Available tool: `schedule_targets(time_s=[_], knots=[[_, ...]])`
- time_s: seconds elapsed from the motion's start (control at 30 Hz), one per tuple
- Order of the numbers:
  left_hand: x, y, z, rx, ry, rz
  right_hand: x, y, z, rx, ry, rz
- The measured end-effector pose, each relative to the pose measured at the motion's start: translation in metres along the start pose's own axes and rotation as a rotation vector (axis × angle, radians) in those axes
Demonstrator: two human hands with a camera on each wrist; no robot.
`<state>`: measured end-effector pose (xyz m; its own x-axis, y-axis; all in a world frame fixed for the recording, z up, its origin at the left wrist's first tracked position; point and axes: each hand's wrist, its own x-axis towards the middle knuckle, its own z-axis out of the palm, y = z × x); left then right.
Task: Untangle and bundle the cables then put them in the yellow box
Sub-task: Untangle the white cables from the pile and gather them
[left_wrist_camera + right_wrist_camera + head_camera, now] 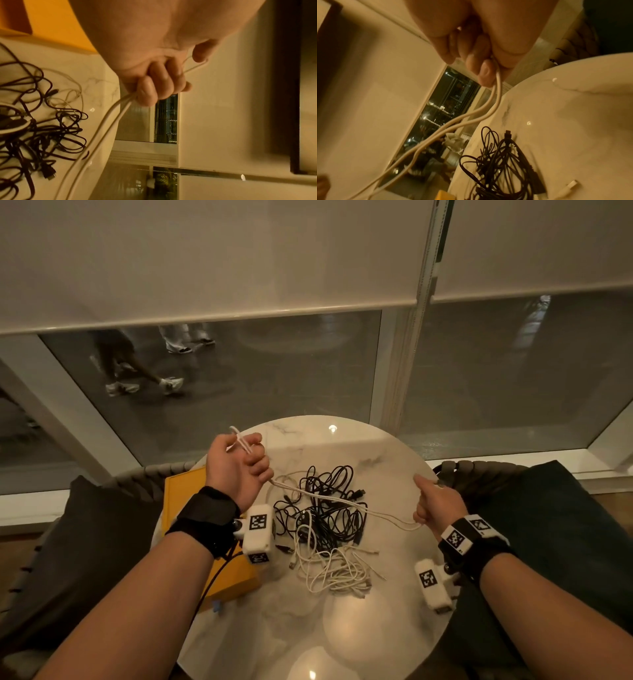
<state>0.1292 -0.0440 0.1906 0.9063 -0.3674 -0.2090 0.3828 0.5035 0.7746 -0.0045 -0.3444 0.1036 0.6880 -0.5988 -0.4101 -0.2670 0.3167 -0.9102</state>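
A doubled white cable (342, 501) stretches above the round marble table (394, 460) between both hands. My left hand (246, 463) grips one end in a fist, a small loop (239, 440) sticking out above the thumb; in the left wrist view the two strands (109, 121) leave the curled fingers (154, 86). My right hand (431, 501) pinches the other end, and its two strands (471, 117) run out from the fingers (481, 70). Below lie a tangle of black cables (325, 505) and loose white cables (335, 570). The yellow box (185, 494) sits at the table's left, partly hidden by my left arm.
Dark cushioned chairs (89, 542) flank the table on both sides (548, 508). Behind the table is a large window (239, 378) with lowered blinds. The near part of the tabletop (308, 635) is bare marble.
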Motion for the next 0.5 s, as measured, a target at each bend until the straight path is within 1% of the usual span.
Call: schedule_targets(time_s=[0.07,0.13,0.23,0.33,0.43,0.5], knots=[[0.003,-0.008,0.004,0.074,-0.03,-0.033,-0.001,0.0,-0.001,-0.168,-0.015,-0.052],[0.003,-0.022,0.009,0.232,-0.043,-0.027,-0.004,-0.001,-0.001,-0.216,-0.053,-0.091],[-0.003,-0.047,0.023,0.51,-0.092,0.019,-0.012,-0.01,0.002,-0.182,-0.108,-0.132],[-0.011,-0.068,0.043,0.686,-0.141,0.01,-0.022,-0.022,0.011,-0.084,-0.173,-0.152],[-0.014,-0.088,0.06,0.801,-0.111,0.016,-0.032,-0.033,0.019,-0.042,-0.217,-0.153],[-0.015,-0.099,0.069,0.907,-0.101,0.07,-0.038,-0.038,0.025,0.0,-0.258,-0.166]])
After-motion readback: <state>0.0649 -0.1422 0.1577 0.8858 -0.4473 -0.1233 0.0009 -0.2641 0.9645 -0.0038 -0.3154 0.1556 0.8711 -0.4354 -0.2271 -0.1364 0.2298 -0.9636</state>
